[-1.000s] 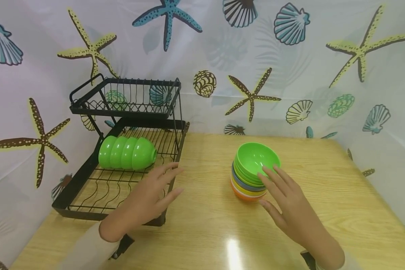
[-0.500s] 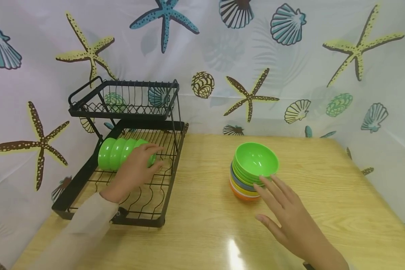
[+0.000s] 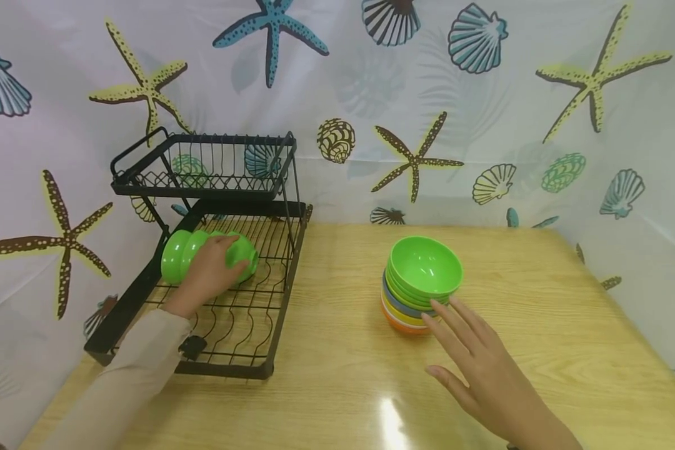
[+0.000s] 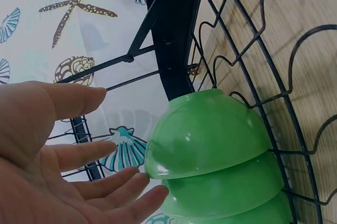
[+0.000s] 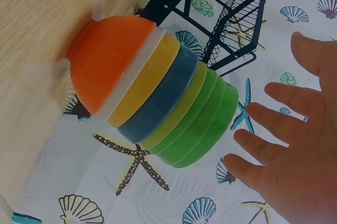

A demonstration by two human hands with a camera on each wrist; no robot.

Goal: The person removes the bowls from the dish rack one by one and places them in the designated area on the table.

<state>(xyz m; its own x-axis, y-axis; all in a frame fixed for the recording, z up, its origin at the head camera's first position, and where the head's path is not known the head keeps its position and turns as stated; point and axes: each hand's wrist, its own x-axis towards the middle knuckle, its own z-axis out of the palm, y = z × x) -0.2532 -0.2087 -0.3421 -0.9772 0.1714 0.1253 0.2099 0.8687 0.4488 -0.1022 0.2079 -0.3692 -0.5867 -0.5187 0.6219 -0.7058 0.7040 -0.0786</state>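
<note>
Several green bowls (image 3: 175,257) lie on their sides in a row on the lower tier of the black dish rack (image 3: 274,325). My left hand (image 3: 207,274) reaches over them, hiding part of the row. In the left wrist view its fingers are extended, with fingertips right at the rim of the end green bowl (image 4: 210,134). A nested stack of bowls (image 3: 424,269) stands upright on the table, green on top, then blue, yellow, white and an orange bowl (image 5: 113,55) at the bottom. My right hand (image 3: 484,362), fingers spread, hovers close in front of the stack, holding nothing.
The rack's upper tier (image 3: 202,190) overhangs the back of the lower one. A white curtain (image 3: 416,75) printed with starfish and shells surrounds the wooden table (image 3: 337,387) at the back and sides.
My left hand has moved left from the rack's right edge to over the green bowls. My right hand has drawn slightly back and down from the stack, which stays put.
</note>
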